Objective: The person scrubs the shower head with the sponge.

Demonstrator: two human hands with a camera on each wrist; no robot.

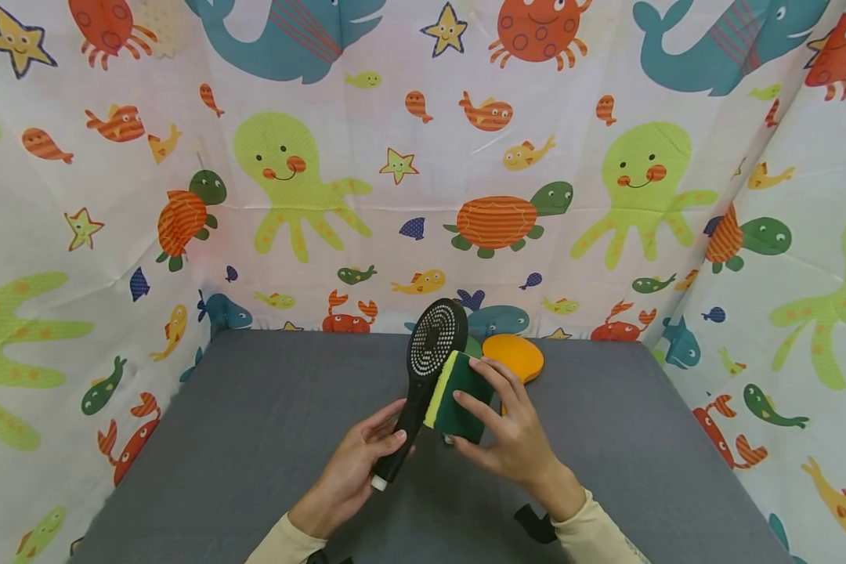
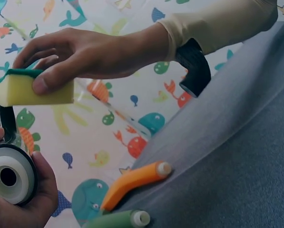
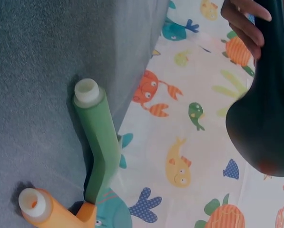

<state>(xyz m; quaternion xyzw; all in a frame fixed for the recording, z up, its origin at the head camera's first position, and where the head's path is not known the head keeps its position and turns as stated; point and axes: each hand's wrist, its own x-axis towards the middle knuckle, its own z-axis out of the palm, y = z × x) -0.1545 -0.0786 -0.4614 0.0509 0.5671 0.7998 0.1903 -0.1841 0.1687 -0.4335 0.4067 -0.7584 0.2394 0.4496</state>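
A black shower head (image 1: 433, 345) is held up in front of me, its round face of pale nozzles turned toward the head camera. My left hand (image 1: 348, 466) grips its handle low down, near the white threaded end (image 2: 8, 176). In my right hand (image 1: 515, 435) is a sponge (image 1: 468, 395), yellow on one side and dark green on the other, pinched between thumb and fingers. Its yellow side is right at the edge of the shower head's face. The right wrist view shows the smooth back of the black head (image 3: 265, 123); the sponge is outside that view.
On the grey table (image 1: 289, 407) behind the hands lie an orange shower head (image 1: 515, 356) and a green shower head (image 3: 100, 133), side by side. A curtain (image 1: 409, 211) printed with sea animals hangs along the back and both sides of the table.
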